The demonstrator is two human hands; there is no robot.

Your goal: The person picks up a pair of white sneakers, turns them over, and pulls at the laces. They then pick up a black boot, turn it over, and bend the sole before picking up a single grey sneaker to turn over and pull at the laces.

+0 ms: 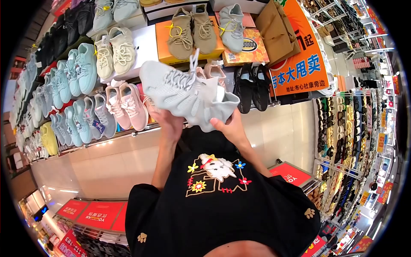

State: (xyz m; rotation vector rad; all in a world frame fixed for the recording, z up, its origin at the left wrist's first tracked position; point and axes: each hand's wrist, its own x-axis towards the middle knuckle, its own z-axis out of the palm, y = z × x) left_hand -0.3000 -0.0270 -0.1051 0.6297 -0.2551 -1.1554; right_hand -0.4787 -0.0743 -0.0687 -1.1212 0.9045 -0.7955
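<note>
A light grey lace-up sneaker [188,96] is held up in front of me, its toe pointing left and its heel to the right. My right hand [233,128] grips the heel end, with the thumb pressed on the near side. Under the front part of the shoe, my left hand [170,123] supports it; most of those fingers are hidden behind the sole. Something white shows inside the shoe's opening. Just behind it on the shelf stand pink sneakers [133,107] and black shoes [252,88].
Rows of sneakers, including light blue ones [85,68] and brown ones [204,32], fill the display, some on shoe boxes. A brown paper bag [277,32] and an orange sign [299,60] stand at the right. Racks of footwear [346,132] line the far right. Red signs [92,214] are below left.
</note>
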